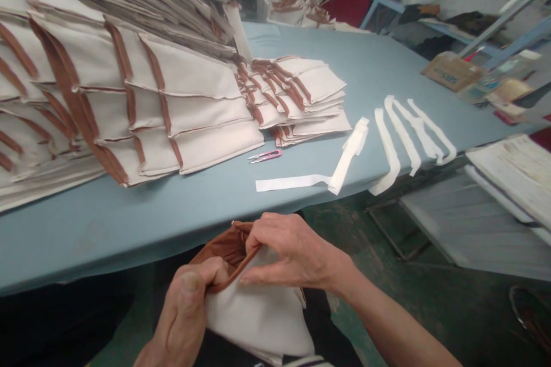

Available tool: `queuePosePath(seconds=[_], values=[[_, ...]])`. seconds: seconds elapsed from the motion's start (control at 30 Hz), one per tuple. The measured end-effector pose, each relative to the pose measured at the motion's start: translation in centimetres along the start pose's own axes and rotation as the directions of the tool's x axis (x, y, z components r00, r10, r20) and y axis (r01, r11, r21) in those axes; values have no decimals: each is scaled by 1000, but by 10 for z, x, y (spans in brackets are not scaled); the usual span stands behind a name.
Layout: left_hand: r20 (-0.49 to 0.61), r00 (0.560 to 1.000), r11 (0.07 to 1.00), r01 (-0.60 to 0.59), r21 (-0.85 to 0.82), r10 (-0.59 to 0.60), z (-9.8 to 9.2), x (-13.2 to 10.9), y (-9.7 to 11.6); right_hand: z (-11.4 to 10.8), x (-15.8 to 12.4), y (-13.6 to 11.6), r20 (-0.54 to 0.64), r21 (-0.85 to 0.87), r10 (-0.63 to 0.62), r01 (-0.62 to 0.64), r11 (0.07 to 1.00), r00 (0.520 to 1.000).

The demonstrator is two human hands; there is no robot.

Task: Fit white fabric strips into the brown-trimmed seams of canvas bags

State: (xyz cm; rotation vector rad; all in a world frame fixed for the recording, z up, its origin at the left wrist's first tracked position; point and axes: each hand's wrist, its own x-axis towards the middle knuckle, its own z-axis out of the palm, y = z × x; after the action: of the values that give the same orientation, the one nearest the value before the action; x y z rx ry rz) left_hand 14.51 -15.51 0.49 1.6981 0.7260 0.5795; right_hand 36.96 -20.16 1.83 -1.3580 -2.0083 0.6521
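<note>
Low in the picture, over my lap, both hands grip a cream cloth bag (258,315) with brown straps (228,249). My left hand (187,309) is closed, pinching the brown edging between thumb and fingers. The fingers of my right hand (288,252) are curled over the top of the bag, pressing the brown trim. The lower part of the bag hangs down out of sight.
A blue table (129,212) lies ahead. On it stand a tall pile of finished bags (107,80), a smaller pile (297,97), pink thread snips (266,155) and several white fabric strips (400,137). A cardboard box (451,70) and shelves are at the right.
</note>
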Motion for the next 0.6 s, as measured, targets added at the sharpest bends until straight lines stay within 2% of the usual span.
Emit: queuePosePath(seconds=[0.23, 0.43, 0.6], values=[[12, 999, 998, 30, 62, -31, -6, -2, 1, 0, 1, -1, 19, 40, 17, -18, 999, 1000], [197, 979, 962, -4, 273, -52, -11, 2, 7, 4, 5, -11, 54, -50, 14, -11, 999, 998], [151, 988, 926, -66, 371, 10, -12, 5, 18, 7, 13, -17, 35, -77, -43, 46, 996, 998]])
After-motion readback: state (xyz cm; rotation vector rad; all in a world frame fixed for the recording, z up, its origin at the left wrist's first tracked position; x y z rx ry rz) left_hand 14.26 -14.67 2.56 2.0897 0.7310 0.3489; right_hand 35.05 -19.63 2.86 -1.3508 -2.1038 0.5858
